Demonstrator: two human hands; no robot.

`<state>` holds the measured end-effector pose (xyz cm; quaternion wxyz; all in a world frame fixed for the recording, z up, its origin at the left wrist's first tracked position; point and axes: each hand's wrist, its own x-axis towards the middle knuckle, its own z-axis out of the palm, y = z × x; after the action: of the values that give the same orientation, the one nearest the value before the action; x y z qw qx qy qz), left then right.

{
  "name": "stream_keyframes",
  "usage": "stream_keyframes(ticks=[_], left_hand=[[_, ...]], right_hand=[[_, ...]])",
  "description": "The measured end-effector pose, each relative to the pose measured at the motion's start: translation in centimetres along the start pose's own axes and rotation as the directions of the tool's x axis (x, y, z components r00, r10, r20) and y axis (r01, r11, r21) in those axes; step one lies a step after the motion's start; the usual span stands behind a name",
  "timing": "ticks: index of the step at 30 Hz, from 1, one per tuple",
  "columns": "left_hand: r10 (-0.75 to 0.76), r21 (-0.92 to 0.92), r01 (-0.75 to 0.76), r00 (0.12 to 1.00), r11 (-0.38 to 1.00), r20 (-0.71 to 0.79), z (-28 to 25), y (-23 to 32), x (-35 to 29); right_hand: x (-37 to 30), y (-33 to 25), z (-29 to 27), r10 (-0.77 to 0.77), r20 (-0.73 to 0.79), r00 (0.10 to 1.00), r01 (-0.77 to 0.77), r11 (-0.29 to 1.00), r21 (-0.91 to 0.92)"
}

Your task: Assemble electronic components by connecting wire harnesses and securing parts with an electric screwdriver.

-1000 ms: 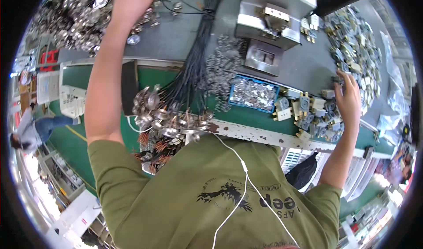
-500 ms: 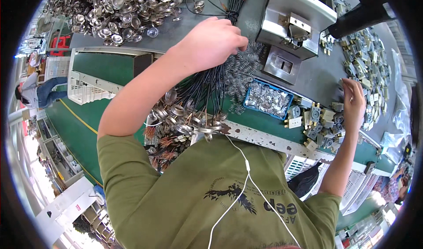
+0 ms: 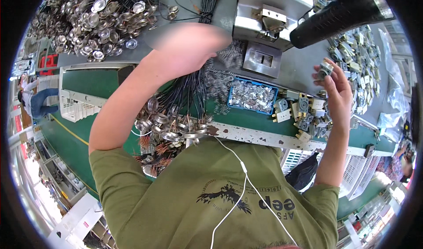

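Observation:
My right hand holds a small grey plastic plug-like part between thumb and fingers, raised over the bench to the right of the metal press. My left hand is over the upper end of a bundle of black wires, beside a heap of small coil springs. Its fingers are blurred and partly hidden, so I cannot see what they hold. Round shiny metal caps hang at the near end of the wires.
A metal press with a slotted block stands ahead. Near it are a blue tray of small metal pieces and grey and white plug parts. More parts pile up at right, metal caps at left. A black arm-like object juts in.
My right hand has come up off the bench, turned, and now shows a grey plug-like part in its fingers. My left hand stays near the wires and springs. The whole view has shifted somewhat.

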<state>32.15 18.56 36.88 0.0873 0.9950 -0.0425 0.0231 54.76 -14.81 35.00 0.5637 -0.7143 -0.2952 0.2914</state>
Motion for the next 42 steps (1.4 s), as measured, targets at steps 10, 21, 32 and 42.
stream_keyframes(ticks=[10, 21, 32, 42], left_hand=[[-0.069, -0.204, 0.080, 0.996, 0.976, 0.060, -1.4, -0.2, 0.4], [-0.093, -0.441, 0.054, 0.993, 0.896, -0.068, -0.8, -0.9, 0.2], [-0.156, -0.520, 0.093, 0.985, 0.849, -0.079, -0.4, -0.6, 0.4], [-0.133, -0.558, 0.064, 0.988, 0.827, -0.084, -0.2, -0.4, 0.6]], right_hand=[[-1.4, -2.2, 4.6, 0.042, 0.146, 0.988, -0.101, 0.900, 0.424], [-0.3, -4.0, 7.9, -0.093, 0.050, 0.994, 0.104, 0.946, -0.308], [1.3, -3.0, 9.4, -0.405, 0.177, 0.897, 0.424, 0.678, -0.601], [2.9, -0.8, 10.9, -0.403, 0.208, 0.891, 0.427, 0.592, -0.683]])
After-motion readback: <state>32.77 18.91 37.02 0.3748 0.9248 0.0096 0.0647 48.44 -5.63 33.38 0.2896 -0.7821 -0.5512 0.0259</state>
